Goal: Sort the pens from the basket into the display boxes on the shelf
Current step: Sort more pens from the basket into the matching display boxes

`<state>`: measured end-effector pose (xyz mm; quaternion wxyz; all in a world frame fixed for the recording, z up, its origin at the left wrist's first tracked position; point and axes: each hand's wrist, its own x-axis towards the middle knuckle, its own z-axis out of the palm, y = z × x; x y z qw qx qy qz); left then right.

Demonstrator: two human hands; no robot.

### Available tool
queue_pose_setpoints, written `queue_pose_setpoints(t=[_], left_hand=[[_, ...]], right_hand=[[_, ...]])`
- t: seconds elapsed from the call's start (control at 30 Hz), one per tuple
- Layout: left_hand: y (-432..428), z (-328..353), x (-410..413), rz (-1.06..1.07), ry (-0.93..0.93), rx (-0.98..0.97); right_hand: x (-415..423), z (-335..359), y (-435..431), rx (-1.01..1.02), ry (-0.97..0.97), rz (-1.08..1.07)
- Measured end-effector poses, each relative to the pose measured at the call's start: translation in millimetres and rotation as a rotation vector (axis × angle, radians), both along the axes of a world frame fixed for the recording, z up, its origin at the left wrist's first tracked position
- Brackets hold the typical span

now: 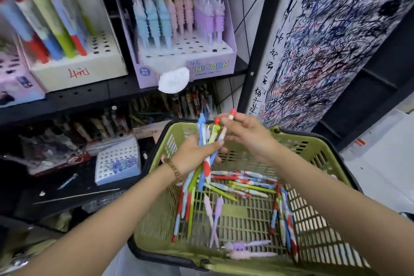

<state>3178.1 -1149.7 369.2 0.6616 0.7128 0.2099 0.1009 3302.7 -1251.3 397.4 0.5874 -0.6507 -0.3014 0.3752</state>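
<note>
A green plastic basket (318, 219) fills the lower middle, with several coloured pens (244, 186) lying loose on its floor. Over its far side my left hand (195, 154) grips a bundle of pens (207, 141) that stick up and down through the fist. My right hand (248, 132) pinches the red-capped top of one pen (230, 116) beside the bundle. On the upper shelf stand a white display box (98, 60) with red, blue and green pens and a purple Unicorn display box (190, 56) with pastel pens.
A lower shelf holds more pen boxes and a small white perforated box (118, 161). A scribbled white test panel (336, 40) on the shelf post stands to the right. A white tag (173, 79) hangs at the Unicorn box's front. Pale floor lies at the far right.
</note>
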Motion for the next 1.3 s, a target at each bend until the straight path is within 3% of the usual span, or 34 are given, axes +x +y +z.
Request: queue_pose_setpoints(t=[0.2,0.37,0.43,0.8,1.3], left_hand=[[64,82,-38,0.305,-0.233,0.132],[129,143,-87,0.449,-0.423,-0.039],[150,160,-107,0.533,-0.477,-0.009],[224,179,-156,0.78,-0.414,0.029],[234,188,-137,0.832,-0.419,0.046]], right_hand=[[-12,85,67,0.27,-0.058,0.089],[-33,155,142,0.466,-0.125,0.132],[-38,175,170,0.518,-0.196,0.107],[-48,189,296,0.497,-0.281,0.073],[-32,201,329,0.427,-0.427,0.075]])
